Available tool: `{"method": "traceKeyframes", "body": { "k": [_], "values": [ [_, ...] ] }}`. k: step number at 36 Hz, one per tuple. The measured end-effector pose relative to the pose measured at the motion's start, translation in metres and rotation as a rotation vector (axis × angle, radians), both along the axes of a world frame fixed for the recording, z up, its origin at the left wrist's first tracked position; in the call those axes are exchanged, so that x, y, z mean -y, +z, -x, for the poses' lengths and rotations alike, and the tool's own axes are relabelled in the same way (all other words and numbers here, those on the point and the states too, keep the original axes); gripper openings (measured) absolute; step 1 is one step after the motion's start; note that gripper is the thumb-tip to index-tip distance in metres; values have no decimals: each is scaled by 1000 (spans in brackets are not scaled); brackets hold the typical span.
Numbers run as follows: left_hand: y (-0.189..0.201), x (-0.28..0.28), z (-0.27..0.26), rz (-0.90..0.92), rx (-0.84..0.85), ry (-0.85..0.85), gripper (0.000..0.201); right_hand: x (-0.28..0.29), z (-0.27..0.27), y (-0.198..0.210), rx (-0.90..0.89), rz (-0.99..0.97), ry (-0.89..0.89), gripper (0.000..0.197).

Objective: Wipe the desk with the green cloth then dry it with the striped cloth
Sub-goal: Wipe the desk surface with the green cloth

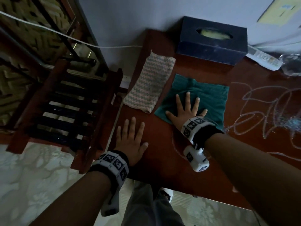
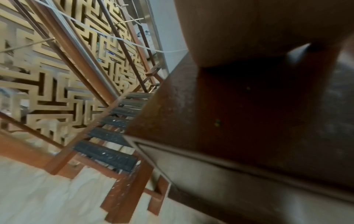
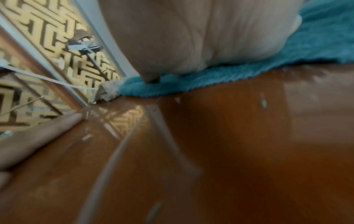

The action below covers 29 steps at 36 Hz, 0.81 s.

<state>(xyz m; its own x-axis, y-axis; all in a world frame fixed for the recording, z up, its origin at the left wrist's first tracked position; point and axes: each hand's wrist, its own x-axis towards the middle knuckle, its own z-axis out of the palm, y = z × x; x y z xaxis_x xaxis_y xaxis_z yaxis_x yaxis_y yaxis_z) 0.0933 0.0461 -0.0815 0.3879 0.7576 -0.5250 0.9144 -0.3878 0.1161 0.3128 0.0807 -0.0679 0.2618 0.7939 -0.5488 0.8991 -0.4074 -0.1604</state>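
The green cloth [image 1: 198,98] lies spread flat on the dark wooden desk [image 1: 162,160]. My right hand [image 1: 187,106] presses on it with fingers straight and splayed; in the right wrist view the palm [image 3: 201,37] sits on the green cloth [image 3: 220,78]. The striped cloth [image 1: 149,84], folded into a long strip, lies just left of the green one, untouched. My left hand [image 1: 130,141] rests flat on the bare desk near its left edge, fingers straight. Wet squiggly streaks [image 1: 263,110] cover the desk's right part.
A dark blue tissue box [image 1: 211,41] stands at the back of the desk. A white remote [image 1: 263,59] and a clear plastic item [image 1: 291,64] lie at the back right. A wooden slatted rack [image 1: 65,110] stands left of the desk; a white cable [image 1: 65,35] runs behind.
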Motion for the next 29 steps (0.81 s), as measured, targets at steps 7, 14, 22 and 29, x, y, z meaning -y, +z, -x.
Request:
{"method": "traceKeyframes", "body": {
  "k": [7,14,22,29],
  "values": [
    [1,-2,-2,65,-39,12,82,-2,4,-2,7,-21,16,80],
    [7,-3,-5,91,-39,27,78,29,21,-5,3,-66,77,78],
    [17,-5,-9,165,-11,107,65,51,37,-4,-5,-25,101,83],
    [19,-5,-9,153,-37,75,68,71,54,-5,31,6,157,86]
  ]
}}
